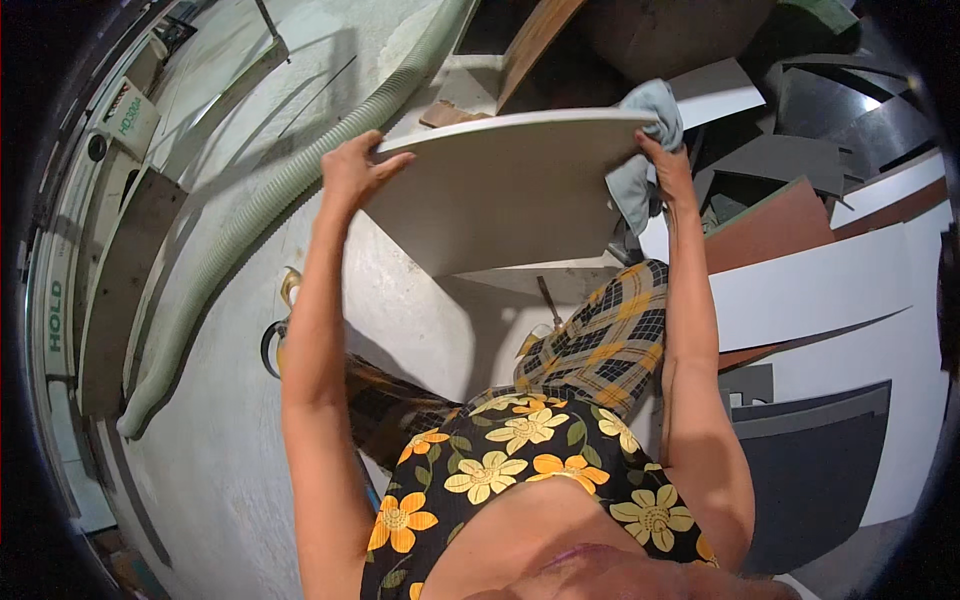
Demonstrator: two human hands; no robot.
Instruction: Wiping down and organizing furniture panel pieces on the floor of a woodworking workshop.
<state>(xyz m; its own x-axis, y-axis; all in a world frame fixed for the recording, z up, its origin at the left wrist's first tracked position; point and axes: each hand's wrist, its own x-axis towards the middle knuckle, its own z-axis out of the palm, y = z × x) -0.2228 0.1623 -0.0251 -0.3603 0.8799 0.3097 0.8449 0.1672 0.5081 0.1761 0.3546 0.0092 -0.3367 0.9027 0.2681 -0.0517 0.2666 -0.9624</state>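
Observation:
A flat board (pixel 500 205) with a pale edge is held up in front of me, tilted, its broad greyish face toward me. My left hand (pixel 355 172) grips its upper left corner, fingers over the edge and thumb on the near face. At the upper right corner, my right hand (pixel 672 175) is closed on a light blue-grey cloth (pixel 628 192), which it presses against the board. Part of the cloth bunches over the top edge and part hangs down the side. The right fingertips are hidden by the cloth and board.
A pale ribbed hose (pixel 240 235) curves along the floor at the left, beside machinery with a long board (pixel 130 290). White, grey and brown sheet offcuts (pixel 830 290) pile up at the right. A thin dark tool (pixel 548 300) shows beyond my knee. Wooden planks (pixel 535 45) stand behind.

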